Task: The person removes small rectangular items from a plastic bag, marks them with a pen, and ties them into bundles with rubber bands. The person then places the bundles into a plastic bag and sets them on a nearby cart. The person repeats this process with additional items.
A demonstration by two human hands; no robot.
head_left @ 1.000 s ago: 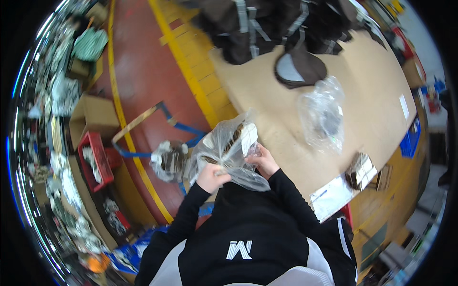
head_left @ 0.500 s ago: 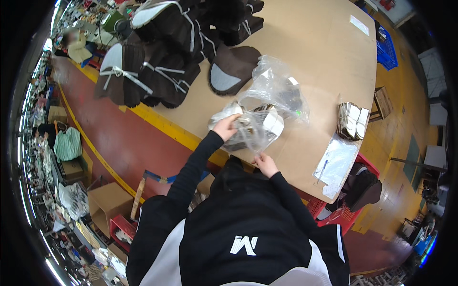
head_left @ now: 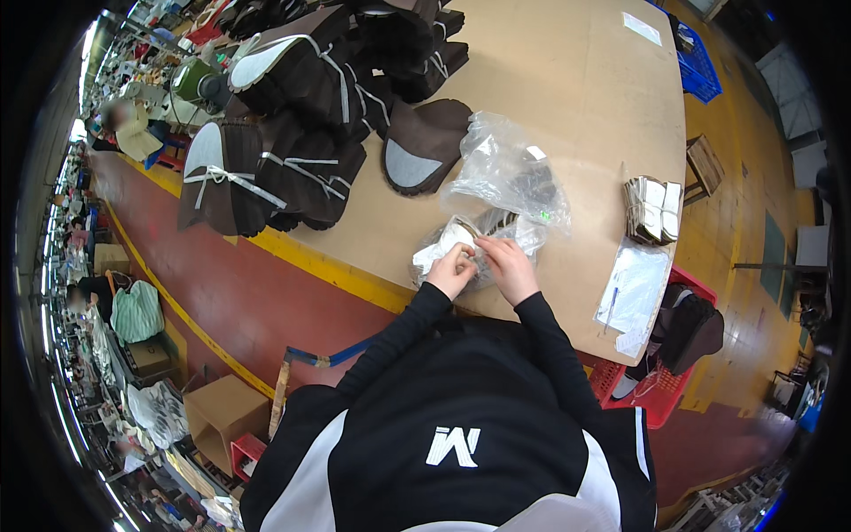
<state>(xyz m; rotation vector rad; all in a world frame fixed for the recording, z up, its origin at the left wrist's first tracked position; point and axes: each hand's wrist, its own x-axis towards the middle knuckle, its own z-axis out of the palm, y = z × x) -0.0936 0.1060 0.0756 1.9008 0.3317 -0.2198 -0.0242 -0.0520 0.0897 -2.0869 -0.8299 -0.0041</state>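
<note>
A clear plastic bag (head_left: 461, 246) with something white and dark inside lies at the near edge of the tan table (head_left: 567, 80). My left hand (head_left: 452, 270) pinches the bag's near left side. My right hand (head_left: 507, 264) rests on the same bag just to the right, fingers curled on the plastic. A second, puffier clear bag (head_left: 510, 173) with a dark item in it sits just behind, touching the first.
A pile of dark brown boots (head_left: 292, 115) with white soles covers the table's far left. A stack of folded cards (head_left: 653, 208) and a flat plastic sleeve (head_left: 631, 293) lie at the right. Cardboard boxes (head_left: 222, 412) stand on the red floor.
The view has swung from the floor side toward the table. The bag, held up in both hands a second ago, now rests on the table's near edge under both hands.
</note>
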